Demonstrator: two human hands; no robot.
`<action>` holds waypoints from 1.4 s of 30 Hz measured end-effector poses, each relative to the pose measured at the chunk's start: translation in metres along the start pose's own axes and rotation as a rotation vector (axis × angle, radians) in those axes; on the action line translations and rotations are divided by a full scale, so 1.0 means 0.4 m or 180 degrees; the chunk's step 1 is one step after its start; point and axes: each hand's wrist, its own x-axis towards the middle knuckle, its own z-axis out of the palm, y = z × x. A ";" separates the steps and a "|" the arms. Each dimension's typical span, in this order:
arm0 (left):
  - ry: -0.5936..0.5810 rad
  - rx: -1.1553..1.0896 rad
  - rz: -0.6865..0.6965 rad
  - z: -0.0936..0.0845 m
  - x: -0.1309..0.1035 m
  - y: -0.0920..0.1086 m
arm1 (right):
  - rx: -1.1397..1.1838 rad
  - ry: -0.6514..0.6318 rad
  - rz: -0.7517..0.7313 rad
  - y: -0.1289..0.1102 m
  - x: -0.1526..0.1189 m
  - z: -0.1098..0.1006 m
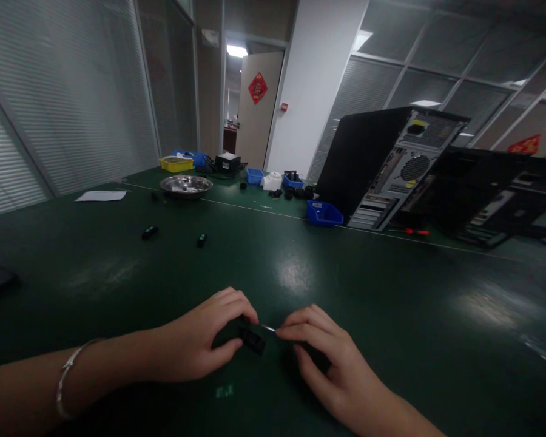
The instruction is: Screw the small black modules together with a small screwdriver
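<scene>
A small black rectangular plastic part [253, 340] lies between the thumb and fingers of my left hand [212, 334], low over the green table. From near its upper edge, a thin shiny metal rod [267, 328] spans the gap between my hands. At the rod's other end are the fingertips of my right hand [321, 349], whose fingers are bent and whose thumb sits lower. What the rod joins at its left end is hidden by my left fingers. Just below my left hand, a small green rectangular piece [224, 391] is on the table.
Two small black parts with green faces, one left [150, 232] and one nearer the middle [202, 240], lie farther off. Behind them are a steel dish [186, 187], white paper [101, 195] and a blue bin [324, 213]. A computer tower [368, 158] stands at right, near a red-handled tool [417, 232].
</scene>
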 end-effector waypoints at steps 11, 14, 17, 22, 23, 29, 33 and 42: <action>-0.0753 0.0283 0.0449 -0.049 -0.019 0.022 | -0.0481 -0.0098 0.0190 0.017 0.000 0.003; -0.0866 0.0372 0.0450 -0.034 -0.018 0.036 | -0.0601 -0.0086 0.0171 0.012 0.001 0.001; -0.0992 0.0440 0.0435 -0.023 -0.016 0.051 | -0.0526 -0.0012 0.0034 0.006 0.000 -0.001; -0.1037 0.0311 0.0173 -0.002 -0.016 0.059 | -0.0294 -0.0010 -0.0274 -0.004 -0.008 -0.003; -0.0960 0.0199 0.0076 0.003 -0.017 0.060 | -0.0238 -0.0009 -0.0333 -0.007 -0.008 -0.003; -0.0632 -0.1006 -0.0649 0.022 -0.013 0.075 | 0.0116 -0.0070 -0.0845 -0.029 -0.001 0.013; -0.0451 -0.1456 -0.0690 0.033 -0.008 0.077 | 0.0279 -0.0201 -0.1110 -0.028 0.000 0.040; -0.0157 -0.1775 -0.0557 0.063 -0.010 0.066 | 0.0657 -0.0145 -0.0869 -0.024 -0.001 0.071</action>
